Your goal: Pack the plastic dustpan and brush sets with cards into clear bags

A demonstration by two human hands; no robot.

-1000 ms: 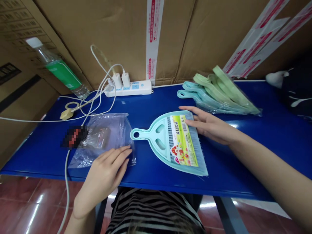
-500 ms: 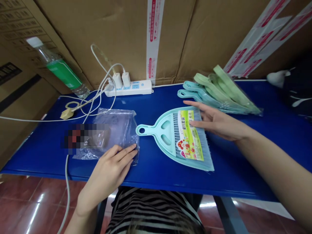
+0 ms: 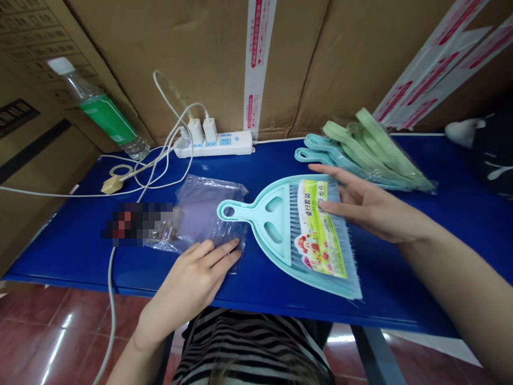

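Note:
A light-blue dustpan [image 3: 262, 219] has a brush [image 3: 350, 256] with grey-blue bristles nested in it, and a colourful paper label [image 3: 320, 232] lies across the bristles. My right hand [image 3: 356, 203] grips the set at its far right edge, thumb on top by the label, other fingers partly hidden beyond the edge. The dustpan's handle points left, over the edge of a clear plastic bag [image 3: 204, 211]. My left hand [image 3: 200, 272] rests on the bag's near right part, fingers stretched out and flat.
Bagged green and blue dustpan sets [image 3: 364, 152] lie at the back right. A white power strip [image 3: 216, 145] with chargers and tangled cables is at the back, beside a green-labelled bottle [image 3: 108, 117]. Cardboard [image 3: 200, 48] stands behind the blue table [image 3: 272, 291]. A blurred patch covers the bag's left end.
The plastic bag and my left hand have slid right. The dustpan has turned slightly, its handle now overlapping the bag and its bristle end nearer the front edge.

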